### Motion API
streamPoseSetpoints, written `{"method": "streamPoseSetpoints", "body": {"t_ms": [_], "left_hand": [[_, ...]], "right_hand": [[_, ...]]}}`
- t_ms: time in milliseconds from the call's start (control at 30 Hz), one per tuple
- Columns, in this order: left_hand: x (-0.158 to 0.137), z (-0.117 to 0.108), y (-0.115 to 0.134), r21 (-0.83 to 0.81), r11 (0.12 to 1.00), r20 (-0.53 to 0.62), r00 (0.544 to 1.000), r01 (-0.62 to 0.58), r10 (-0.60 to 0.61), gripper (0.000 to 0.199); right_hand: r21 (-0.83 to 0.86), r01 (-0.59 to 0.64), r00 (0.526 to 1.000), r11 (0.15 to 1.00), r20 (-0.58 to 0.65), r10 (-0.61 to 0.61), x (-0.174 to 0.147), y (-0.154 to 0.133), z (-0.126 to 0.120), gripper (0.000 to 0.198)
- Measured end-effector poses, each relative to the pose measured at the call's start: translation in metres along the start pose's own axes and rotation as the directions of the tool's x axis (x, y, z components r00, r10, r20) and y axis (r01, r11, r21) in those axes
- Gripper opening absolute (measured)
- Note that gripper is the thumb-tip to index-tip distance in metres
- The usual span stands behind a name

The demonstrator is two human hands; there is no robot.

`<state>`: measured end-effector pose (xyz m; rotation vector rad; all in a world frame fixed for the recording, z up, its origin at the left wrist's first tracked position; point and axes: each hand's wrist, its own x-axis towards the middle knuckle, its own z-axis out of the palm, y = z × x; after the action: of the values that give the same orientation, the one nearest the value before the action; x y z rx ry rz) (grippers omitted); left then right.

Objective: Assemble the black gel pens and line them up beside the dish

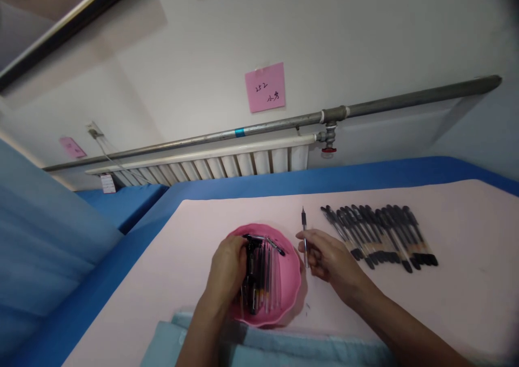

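On the flat pale-pink sheet point(170, 269), at the round scalloped pink plastic bowl point(291, 280), our left hand point(227, 266) dips in, its grip untellable; beside it, our right hand point(330, 256) pinches a slim clear-barrelled, black-gripped pen point(304, 221), best held lightly, its bare tip point(303, 208) untouched.

The pink sheet point(170, 248) is bare along its left edge, by its far left corner and right of the pen row point(379, 234). Between that row and the pink bowl point(290, 297), the right hand point(326, 256) and its pen point(304, 218) block the way; the left hand point(227, 264) covers the bowl's left rim.
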<state>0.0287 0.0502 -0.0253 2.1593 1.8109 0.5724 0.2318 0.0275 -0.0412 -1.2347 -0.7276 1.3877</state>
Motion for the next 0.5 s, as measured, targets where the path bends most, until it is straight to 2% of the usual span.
{"method": "streamPoseSetpoints", "body": {"t_ms": [100, 267, 500], "left_hand": [[0.008, 0.013, 0.009, 0.076, 0.991, 0.039, 0.993, -0.114, 0.111, 0.026], [0.018, 0.022, 0.015, 0.227, 0.972, 0.100, 0.994, -0.055, 0.032, 0.026], [0.020, 0.026, 0.016, 0.223, 0.974, 0.059, 0.998, -0.034, 0.021, 0.029]], "right_hand": [[-0.007, 0.001, 1.000, 1.000, 0.000, -0.001, 0.000, 0.000, 0.000, 0.019], [0.001, 0.007, 1.000, 1.000, -0.018, -0.006, 0.000, -0.001, 0.000, 0.017], [-0.014, 0.010, 1.000, 1.000, -0.019, -0.010, -0.001, 0.000, 0.001, 0.017]]}}
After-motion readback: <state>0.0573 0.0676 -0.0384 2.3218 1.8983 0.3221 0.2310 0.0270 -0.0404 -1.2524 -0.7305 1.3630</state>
